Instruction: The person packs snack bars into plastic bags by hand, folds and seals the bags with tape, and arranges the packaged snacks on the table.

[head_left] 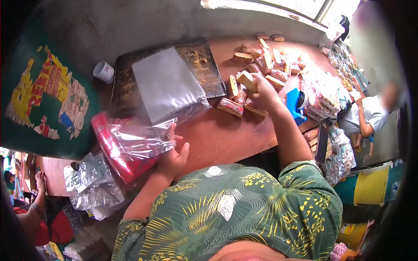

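My left hand (175,153) is closed at the edge of a clear plastic bag (141,138), which spreads over a red shiny package (115,152). In my right hand (264,92) is a wrapped loaf (246,81), held above the table near the pile. Several more wrapped loaves (230,107) lie around and beyond that hand. Just right of my right forearm stands a blue tape dispenser (295,105). A stack of clear plastic sheets (167,82) rests on a dark, stained tray (201,58).
A white mug (103,71) stands left of the tray. Plastic-wrapped packs (322,91) are heaped at the right, near a seated person (363,115). Another person's arm (38,204) shows at the lower left. Plastic bags (93,185) hang at the table's near left edge.
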A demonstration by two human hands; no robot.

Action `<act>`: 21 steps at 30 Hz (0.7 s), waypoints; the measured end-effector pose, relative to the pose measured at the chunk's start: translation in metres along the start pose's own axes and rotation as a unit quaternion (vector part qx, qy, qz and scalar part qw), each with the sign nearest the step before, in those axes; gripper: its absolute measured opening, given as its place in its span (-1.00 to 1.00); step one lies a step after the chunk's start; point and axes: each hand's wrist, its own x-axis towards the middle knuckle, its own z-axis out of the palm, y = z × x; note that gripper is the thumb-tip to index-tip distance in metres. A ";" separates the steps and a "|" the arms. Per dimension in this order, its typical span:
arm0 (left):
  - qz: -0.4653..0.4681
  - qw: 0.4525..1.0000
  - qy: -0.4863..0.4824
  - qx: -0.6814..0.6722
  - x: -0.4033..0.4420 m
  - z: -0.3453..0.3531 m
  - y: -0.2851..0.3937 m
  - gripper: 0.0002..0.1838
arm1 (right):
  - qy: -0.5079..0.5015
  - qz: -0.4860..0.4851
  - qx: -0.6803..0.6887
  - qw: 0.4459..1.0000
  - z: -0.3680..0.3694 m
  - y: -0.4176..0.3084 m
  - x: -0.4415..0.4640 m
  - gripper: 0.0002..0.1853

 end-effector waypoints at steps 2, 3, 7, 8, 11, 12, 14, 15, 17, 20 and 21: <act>0.015 1.000 0.007 0.002 0.001 0.001 0.000 -0.09 | -0.055 -0.001 -0.018 0.998 0.018 -0.030 -0.022 -0.41; 0.024 1.000 0.009 0.003 0.002 0.001 0.001 -0.09 | -0.082 -0.008 -0.093 0.992 0.024 -0.045 -0.032 -0.38; 0.028 0.999 0.012 0.026 0.002 0.000 -0.001 -0.10 | -0.071 -0.072 -0.149 0.984 0.038 -0.054 -0.052 -0.29; 0.034 0.999 0.012 0.022 0.001 0.001 -0.002 -0.09 | -0.055 -0.103 -0.135 0.984 0.042 -0.050 -0.054 -0.34; 0.055 0.998 0.005 0.013 0.004 0.003 -0.005 -0.06 | -0.025 -0.192 -0.123 0.973 0.052 -0.041 -0.059 -0.42; 0.060 0.998 -0.001 0.011 0.005 0.002 -0.005 -0.05 | -0.032 -0.221 -0.137 0.965 0.055 -0.050 -0.072 -0.43; 0.074 0.997 -0.012 0.020 0.005 0.001 -0.005 0.00 | -0.019 -0.258 -0.127 0.957 0.061 -0.078 -0.101 -0.43; 0.082 0.996 -0.021 0.029 0.006 0.001 -0.004 0.04 | 0.001 -0.263 -0.102 0.959 0.064 -0.091 -0.117 -0.43; 0.074 0.996 -0.052 0.026 0.007 0.001 0.001 0.11 | 0.004 -0.266 -0.085 0.960 0.075 -0.088 -0.131 -0.37; 0.051 0.991 -0.125 -0.009 0.010 0.005 0.015 0.29 | 0.005 -0.239 -0.062 0.969 0.068 -0.103 -0.149 -0.27; 0.060 0.989 -0.133 -0.012 0.011 0.009 0.018 0.28 | 0.007 -0.257 -0.065 0.964 0.070 -0.102 -0.152 -0.27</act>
